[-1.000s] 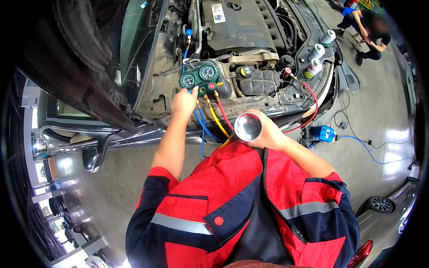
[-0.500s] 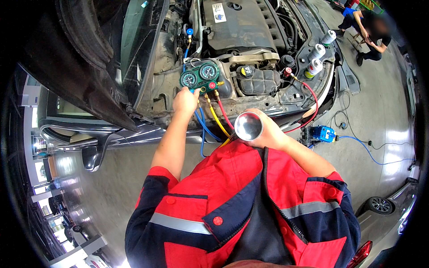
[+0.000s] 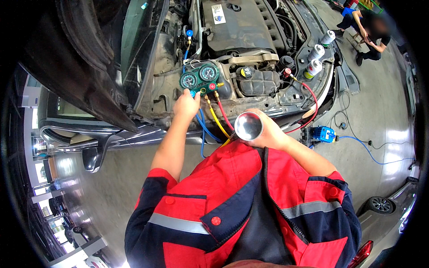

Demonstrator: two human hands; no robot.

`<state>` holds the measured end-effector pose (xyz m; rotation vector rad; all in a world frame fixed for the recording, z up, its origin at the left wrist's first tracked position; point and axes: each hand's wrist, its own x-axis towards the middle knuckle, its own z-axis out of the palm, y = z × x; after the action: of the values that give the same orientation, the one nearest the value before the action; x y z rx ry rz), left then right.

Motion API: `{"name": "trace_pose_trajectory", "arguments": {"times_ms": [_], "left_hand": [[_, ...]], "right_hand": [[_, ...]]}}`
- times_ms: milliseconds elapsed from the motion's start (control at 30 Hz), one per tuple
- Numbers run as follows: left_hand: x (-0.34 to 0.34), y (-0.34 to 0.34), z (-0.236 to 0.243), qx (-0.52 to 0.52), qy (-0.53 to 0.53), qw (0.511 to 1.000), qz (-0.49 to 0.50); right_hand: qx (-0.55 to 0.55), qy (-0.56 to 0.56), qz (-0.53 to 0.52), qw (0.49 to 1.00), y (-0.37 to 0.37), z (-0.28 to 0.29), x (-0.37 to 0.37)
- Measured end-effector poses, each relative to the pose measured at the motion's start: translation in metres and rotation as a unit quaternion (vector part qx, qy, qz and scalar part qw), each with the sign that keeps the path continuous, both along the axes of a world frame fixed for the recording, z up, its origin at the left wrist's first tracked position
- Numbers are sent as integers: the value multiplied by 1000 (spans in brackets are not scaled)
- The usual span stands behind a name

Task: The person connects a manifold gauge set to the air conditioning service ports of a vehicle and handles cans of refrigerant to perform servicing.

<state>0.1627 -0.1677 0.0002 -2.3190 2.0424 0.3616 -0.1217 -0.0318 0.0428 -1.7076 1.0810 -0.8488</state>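
Head view: the left hand (image 3: pixel 186 107) is nearer the gauge set (image 3: pixel 199 79), fingers pinching its lower-left blue knob (image 3: pixel 192 94); the right hand (image 3: pixel 269 130) grips a can (image 3: pixel 248 126).

Left hand (image 3: pixel 186 105) extended forward — right hand (image 3: pixel 269 131) curled, closer in.

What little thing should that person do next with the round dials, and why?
Maybe gently turn the blue knob with the left hand while watching the two dials: that hand is at the knob, the dials are close by it, and the right hand is busy holding the silver can.
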Motion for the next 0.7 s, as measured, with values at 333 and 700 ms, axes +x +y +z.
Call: {"name": "trace_pose_trajectory", "arguments": {"times_ms": [333, 700], "left_hand": [[1, 0, -2, -5, 13, 1000, 5], [-1, 1, -1, -5, 3, 1000, -4]], "right_hand": [[15, -5, 2, 1000, -1, 0, 0], [3, -7, 4, 1000, -1, 0, -1]]}}
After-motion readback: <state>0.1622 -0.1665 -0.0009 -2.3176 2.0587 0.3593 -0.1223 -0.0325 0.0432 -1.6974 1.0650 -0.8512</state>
